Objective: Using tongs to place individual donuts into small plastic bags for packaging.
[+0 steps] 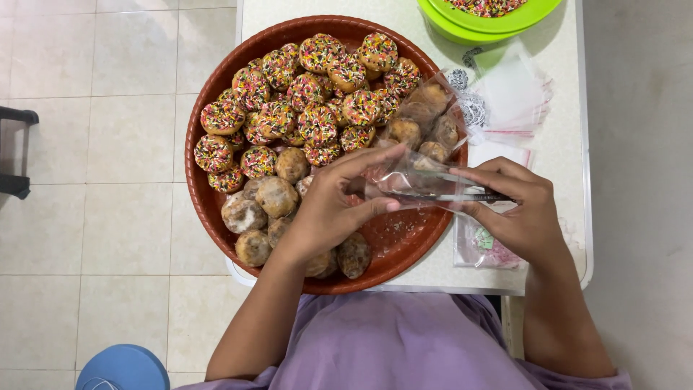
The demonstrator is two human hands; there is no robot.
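Clear plastic bag: one, long axis along the table's near edge, over the round red tray's right rim. Left hand pinches its left end; right hand grips its right end together with a dark stick-like tool. Green bowls: two, stacked, far right corner.

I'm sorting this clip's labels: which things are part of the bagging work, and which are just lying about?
In use:
left hand
right hand
clear bag
tongs
round brown tray of sprinkled and plain cookies

Lying about:
green bowls
spare bags
blue stool
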